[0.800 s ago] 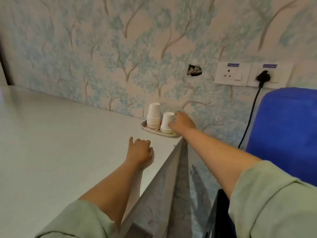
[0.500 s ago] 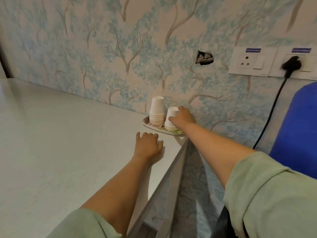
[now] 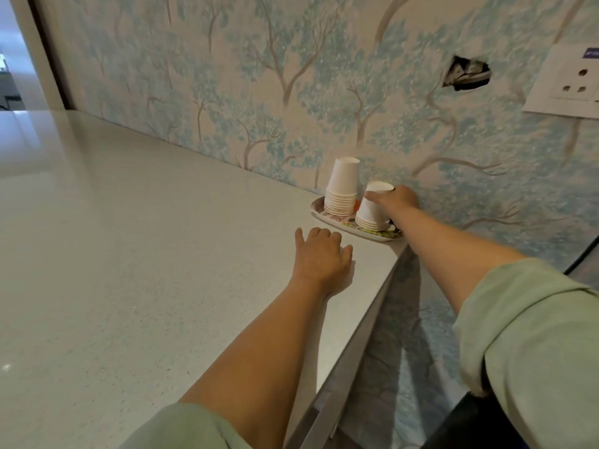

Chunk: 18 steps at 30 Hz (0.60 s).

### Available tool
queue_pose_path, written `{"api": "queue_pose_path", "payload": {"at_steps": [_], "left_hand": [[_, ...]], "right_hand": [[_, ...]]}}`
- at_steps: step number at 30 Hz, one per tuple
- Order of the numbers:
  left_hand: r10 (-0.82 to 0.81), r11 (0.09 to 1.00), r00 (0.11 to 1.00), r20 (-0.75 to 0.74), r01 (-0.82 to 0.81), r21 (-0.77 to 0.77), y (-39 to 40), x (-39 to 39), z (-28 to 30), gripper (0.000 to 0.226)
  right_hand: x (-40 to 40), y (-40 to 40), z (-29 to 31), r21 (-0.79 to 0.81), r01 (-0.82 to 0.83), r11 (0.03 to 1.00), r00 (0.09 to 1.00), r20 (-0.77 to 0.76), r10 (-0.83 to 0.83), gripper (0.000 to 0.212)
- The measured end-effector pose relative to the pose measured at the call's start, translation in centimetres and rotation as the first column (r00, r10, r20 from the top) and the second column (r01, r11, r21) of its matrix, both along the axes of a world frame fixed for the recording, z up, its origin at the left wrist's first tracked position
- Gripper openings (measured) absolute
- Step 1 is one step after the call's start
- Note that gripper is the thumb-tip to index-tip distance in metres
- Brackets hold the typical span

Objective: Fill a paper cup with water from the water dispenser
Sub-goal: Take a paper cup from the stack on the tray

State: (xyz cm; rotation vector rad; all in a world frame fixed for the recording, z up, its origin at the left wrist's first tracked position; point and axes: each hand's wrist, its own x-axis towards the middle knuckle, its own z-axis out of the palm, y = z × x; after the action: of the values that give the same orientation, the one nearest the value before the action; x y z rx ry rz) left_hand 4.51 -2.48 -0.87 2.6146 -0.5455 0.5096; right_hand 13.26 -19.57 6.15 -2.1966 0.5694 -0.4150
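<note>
Two stacks of upside-down white paper cups stand on a small oval tray (image 3: 319, 211) at the counter's far right corner, against the wall. The left stack (image 3: 342, 187) is taller. My right hand (image 3: 397, 200) grips the top cup of the right stack (image 3: 372, 207), thumb across its side, and that cup sits tilted on the ones below. My left hand (image 3: 321, 259) lies palm down on the counter just in front of the tray, fingers slightly apart, holding nothing. The water dispenser is out of view.
The pale speckled counter (image 3: 129, 254) stretches left and toward me; its right edge drops off below my right arm. A white socket plate (image 3: 570, 85) and a hole in the wallpaper (image 3: 466, 72) are on the wall at upper right.
The view has shifted left and closer, so the blue dispenser bottle and the plugged cable are gone from sight. My right hand has tilted the top cup of the right stack. The left hand stays flat.
</note>
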Motion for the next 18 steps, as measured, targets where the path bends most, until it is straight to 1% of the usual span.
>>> {"api": "queue_pose_path", "payload": {"at_steps": [3, 8, 13, 16, 18], "left_hand": [[-0.008, 1.000, 1.000, -0.024, 0.007, -0.017, -0.1, -0.1, 0.3, 0.045], [-0.017, 1.000, 0.999, -0.038, 0.016, -0.025, 0.1, -0.5, 0.5, 0.045], [-0.019, 0.999, 0.999, -0.050, 0.017, -0.042, 0.1, -0.5, 0.6, 0.048], [-0.021, 0.999, 0.999, -0.039, 0.020, -0.044, 0.0, -0.4, 0.5, 0.048], [-0.018, 0.999, 0.999, -0.034, 0.017, -0.038, 0.0, -0.3, 0.4, 0.047]], "right_hand": [[-0.1, 0.1, -0.1, 0.010, 0.016, 1.000, 0.998, 0.063, -0.016, 0.066], [-0.5, 0.3, 0.7, 0.027, 0.000, 1.000, 0.989, 0.145, -0.004, 0.065], [-1.0, 0.8, 1.7, 0.049, 0.015, 0.999, 0.975, 0.222, -0.026, 0.061], [-1.5, 1.0, 2.4, 0.079, 0.029, 0.996, 0.950, 0.308, -0.052, 0.059], [-2.0, 1.2, 3.0, 0.092, 0.040, 0.995, 0.917, 0.391, -0.073, 0.058]]}}
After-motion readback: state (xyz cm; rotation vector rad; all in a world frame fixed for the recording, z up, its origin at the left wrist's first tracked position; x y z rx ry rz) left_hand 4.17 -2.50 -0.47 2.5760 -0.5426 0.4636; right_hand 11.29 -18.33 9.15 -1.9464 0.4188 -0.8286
